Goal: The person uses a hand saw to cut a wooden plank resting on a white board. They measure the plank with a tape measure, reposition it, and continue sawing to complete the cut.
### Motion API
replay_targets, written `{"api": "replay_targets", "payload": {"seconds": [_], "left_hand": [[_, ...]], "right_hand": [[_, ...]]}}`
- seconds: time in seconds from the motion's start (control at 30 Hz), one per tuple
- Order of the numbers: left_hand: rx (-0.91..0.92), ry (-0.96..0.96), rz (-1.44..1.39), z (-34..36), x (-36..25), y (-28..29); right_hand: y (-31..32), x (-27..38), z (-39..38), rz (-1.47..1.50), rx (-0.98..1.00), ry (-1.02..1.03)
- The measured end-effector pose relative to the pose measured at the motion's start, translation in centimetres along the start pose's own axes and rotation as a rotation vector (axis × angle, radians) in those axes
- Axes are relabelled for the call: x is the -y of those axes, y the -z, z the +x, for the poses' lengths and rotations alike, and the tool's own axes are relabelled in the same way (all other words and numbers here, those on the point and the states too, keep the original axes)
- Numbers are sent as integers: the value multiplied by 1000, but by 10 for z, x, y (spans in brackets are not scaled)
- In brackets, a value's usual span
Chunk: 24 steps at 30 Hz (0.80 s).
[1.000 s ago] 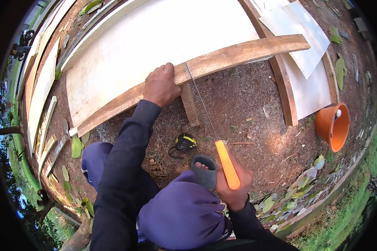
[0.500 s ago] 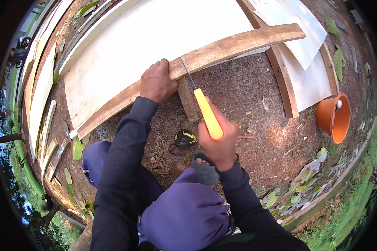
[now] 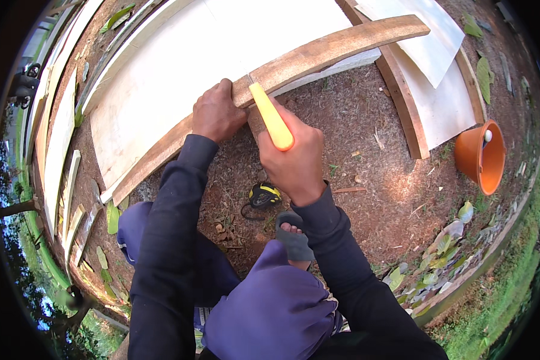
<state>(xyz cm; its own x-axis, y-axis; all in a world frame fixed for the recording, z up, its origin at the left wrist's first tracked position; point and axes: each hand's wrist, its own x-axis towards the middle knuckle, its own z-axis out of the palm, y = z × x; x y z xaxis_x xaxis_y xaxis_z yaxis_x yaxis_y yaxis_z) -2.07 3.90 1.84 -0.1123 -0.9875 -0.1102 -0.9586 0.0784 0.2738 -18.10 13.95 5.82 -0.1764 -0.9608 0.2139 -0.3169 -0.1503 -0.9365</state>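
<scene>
Plank: brown timber (image 3: 336,51), running from about 9 o'clock up to between 1 and 2; it passes over the near side of a white board (image 3: 192,60).
Left hand: at 10–11 o'clock (image 3: 216,114), bearing on the plank just left of the saw; fingers bent over the wood, close together, tips hidden.
Right hand: just off centre toward 1 o'clock (image 3: 294,156), fingers wrapped firmly round the saw's handle.
Saw: yellow-orange handle (image 3: 272,117) pointing toward 11 o'clock, its front end at the plank's near edge — only a short stub of blade shows.
Change: over the last second the handle has come up from well apart of the plank to right against it; the left hand kept its hold.
Reading: probably the far end of a push stroke, plank steadied; cut depth cannot be told.
Nearby: black-and-yellow tape measure (image 3: 263,195) on the ground near centre; orange bucket (image 3: 480,157) at 3 o'clock; sandalled foot (image 3: 292,239) toward 5–6.
</scene>
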Motion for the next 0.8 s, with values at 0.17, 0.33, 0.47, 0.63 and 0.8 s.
{"api": "replay_targets", "payload": {"seconds": [0.17,0.33,0.47,0.63,0.8], "left_hand": [[39,45,59,-7,16,10],[-19,18,53,-13,17,1],[32,34,21,-5,-1,2],[20,49,61,-9,15,8],[17,60,72,-11,8,6]], "right_hand": [[74,4,-127,-79,181,-64],[59,11,-117,-44,47,-60],[-3,-5,-10,-5,-19,42],[79,0,-140,-76,130,-42],[52,-7,-97,-34,131,-71]]}}
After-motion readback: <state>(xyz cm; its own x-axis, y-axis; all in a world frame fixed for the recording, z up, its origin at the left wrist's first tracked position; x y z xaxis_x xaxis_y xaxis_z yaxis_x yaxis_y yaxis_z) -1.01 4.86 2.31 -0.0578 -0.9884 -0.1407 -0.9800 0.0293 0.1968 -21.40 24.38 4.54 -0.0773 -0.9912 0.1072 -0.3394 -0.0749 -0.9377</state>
